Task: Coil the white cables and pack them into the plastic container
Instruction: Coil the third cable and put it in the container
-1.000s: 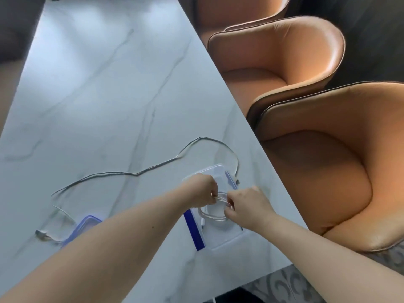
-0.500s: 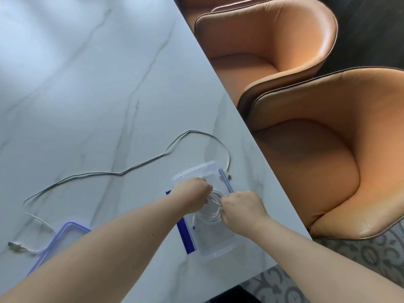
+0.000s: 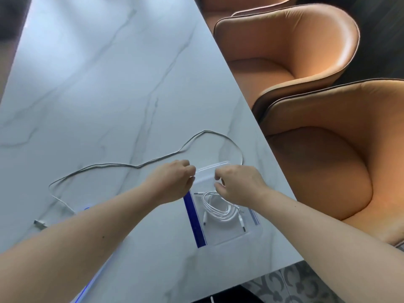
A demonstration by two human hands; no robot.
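Head camera view showed both hands hovering over the far end of the clear rectangular plastic container with blue side clips, which sat on the white marble-patterned table near its right edge, at lower centre of the frame. One coiled white cable already lay inside it, apart from both hands.

The right hand had its fingers loosely curled and nothing visible between them, so it looked released. The left hand was curled with its fingertips at the container's far rim. Whether it pinched anything could not be told.

What the next move likely turned on was the long, thin uncoiled whitish cable. One end came down to the container's upper right corner, just beside the right hand. From there it arched above both hands and ran leftward across the middle of the frame. It then looped down to its metal plug at lower left, well apart from either hand. Its long axis lay roughly left to right. By my reading the right hand was nearer the close end, and the left hand was nearer the run heading left.

The blue-edged clear lid lay mostly hidden under the left forearm. Two orange leather shell chairs stood beyond the table's right edge.
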